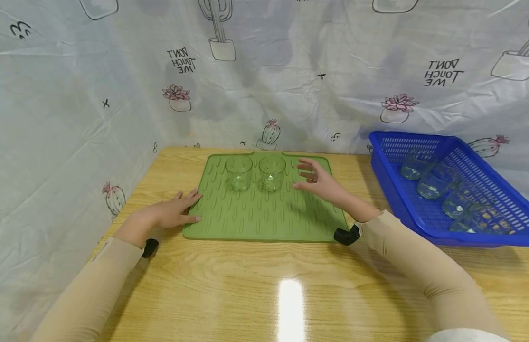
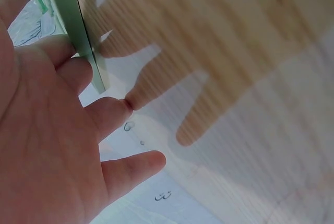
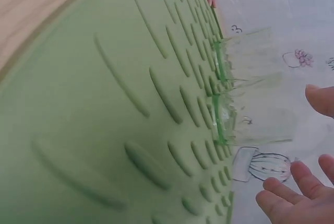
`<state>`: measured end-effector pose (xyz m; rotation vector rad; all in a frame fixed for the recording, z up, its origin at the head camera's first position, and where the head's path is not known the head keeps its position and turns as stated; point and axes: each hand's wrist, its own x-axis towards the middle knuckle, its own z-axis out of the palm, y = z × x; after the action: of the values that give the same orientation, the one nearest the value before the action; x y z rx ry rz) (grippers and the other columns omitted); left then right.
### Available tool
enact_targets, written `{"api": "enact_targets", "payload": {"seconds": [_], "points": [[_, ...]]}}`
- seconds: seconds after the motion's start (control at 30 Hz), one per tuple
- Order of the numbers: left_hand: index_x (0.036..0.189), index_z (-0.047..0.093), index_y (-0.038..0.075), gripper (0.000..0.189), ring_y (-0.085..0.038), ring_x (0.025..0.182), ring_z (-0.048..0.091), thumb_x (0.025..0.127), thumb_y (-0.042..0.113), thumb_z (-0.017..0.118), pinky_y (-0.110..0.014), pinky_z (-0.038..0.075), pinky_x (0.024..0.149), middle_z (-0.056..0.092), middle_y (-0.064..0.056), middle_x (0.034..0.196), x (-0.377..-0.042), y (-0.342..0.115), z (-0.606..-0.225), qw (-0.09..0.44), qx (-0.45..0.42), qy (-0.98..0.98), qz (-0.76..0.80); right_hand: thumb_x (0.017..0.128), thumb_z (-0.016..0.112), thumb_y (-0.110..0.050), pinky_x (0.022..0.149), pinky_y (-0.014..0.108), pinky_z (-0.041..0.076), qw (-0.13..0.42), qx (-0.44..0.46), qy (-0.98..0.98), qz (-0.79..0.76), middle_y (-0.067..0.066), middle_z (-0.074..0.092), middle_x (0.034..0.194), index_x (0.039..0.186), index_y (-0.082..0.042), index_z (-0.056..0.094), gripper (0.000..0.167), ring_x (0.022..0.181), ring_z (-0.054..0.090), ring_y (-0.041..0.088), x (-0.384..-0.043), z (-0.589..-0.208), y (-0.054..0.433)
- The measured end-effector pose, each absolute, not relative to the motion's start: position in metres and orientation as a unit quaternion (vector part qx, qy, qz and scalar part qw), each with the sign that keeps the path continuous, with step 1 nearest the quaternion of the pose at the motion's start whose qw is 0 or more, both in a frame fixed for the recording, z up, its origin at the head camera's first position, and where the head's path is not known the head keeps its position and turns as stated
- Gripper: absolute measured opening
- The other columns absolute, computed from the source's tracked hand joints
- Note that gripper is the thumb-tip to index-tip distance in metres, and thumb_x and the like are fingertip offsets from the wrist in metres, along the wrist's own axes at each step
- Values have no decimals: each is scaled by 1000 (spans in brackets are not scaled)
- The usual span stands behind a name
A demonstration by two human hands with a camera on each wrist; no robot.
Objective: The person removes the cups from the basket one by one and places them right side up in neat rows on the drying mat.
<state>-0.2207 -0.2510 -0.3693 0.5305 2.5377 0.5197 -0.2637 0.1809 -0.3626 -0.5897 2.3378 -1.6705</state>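
Two clear drinking glasses stand upright side by side on a green ridged mat: a left glass and a right glass. My right hand hovers over the mat just right of the right glass, thumb and fingers apart and nothing between them. In the right wrist view its fingers are spread beside the nearer glass. At the mat's left edge, my left hand has its fingers spread, fingertips on the rim of the green mat. The left wrist view shows its fingers touching the mat's edge.
A blue plastic basket stands at the right of the wooden table, beside my right forearm. Inside it are several clear glasses, some tilted. A printed curtain hangs behind the table and along its left side.
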Motion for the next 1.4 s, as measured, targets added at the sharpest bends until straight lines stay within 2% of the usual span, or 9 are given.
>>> {"api": "enact_targets", "payload": {"seconds": [0.2,0.57,0.7,0.8,0.87,1.03,1.13,1.33,1.4], "points": [[165,9,2,90,-55,148,-13,104,50,56,-81,14,108,-6,-21,170,-221,-250,-368,250,193,930,188,102,67,-9,121,55,24,95,-229,806,-538,23,30,161,161,-4,25,73,149,28,44,-251,-351,198],[165,10,3,89,-55,148,-13,104,49,57,-80,14,108,-6,-21,170,-222,-250,-368,251,194,929,190,104,60,-2,121,55,22,74,-275,813,-508,25,34,159,156,2,30,60,149,28,43,-221,-327,235],[165,10,3,89,-55,148,-13,104,49,56,-80,15,108,-6,-20,170,-222,-250,-368,250,193,930,189,104,60,-3,120,35,29,54,-279,823,-492,21,37,159,156,1,33,59,148,32,41,-211,-321,249],[165,10,4,89,-55,148,-13,104,49,56,-79,14,109,-6,-20,170,-222,-250,-369,251,192,930,187,104,61,-2,113,17,33,38,-287,827,-482,20,40,156,154,1,36,56,146,34,41,-205,-319,259],[165,10,4,89,-55,148,-13,104,50,56,-79,14,109,-6,-20,170,-222,-250,-369,251,192,930,186,103,61,-1,109,11,34,27,-294,829,-474,21,41,155,152,2,38,54,145,36,41,-201,-319,266],[165,9,4,90,-55,148,-13,104,50,56,-80,14,108,-6,-20,170,-223,-251,-370,251,192,931,184,103,62,-1,107,9,33,5,-314,840,-441,23,46,150,150,2,42,51,141,44,10,-190,-320,286],[166,9,5,90,-55,148,-13,104,51,56,-80,15,108,-6,-20,170,-223,-250,-372,252,192,930,185,101,63,0,106,9,34,2,-327,849,-415,22,49,148,150,-1,45,52,135,43,-5,-184,-321,300],[165,10,4,90,-55,148,-13,104,50,57,-80,13,108,-5,-21,170,-224,-250,-371,248,191,931,185,99,67,-2,101,6,34,-9,-331,875,-353,-7,52,147,151,-9,50,55,135,39,-11,-176,-321,330],[165,10,4,90,-55,148,-13,104,50,57,-81,13,108,-5,-21,170,-225,-250,-372,246,191,932,184,98,68,-1,101,6,34,-20,-336,878,-340,-10,53,146,150,-10,52,55,135,39,-11,-173,-323,339]]}}
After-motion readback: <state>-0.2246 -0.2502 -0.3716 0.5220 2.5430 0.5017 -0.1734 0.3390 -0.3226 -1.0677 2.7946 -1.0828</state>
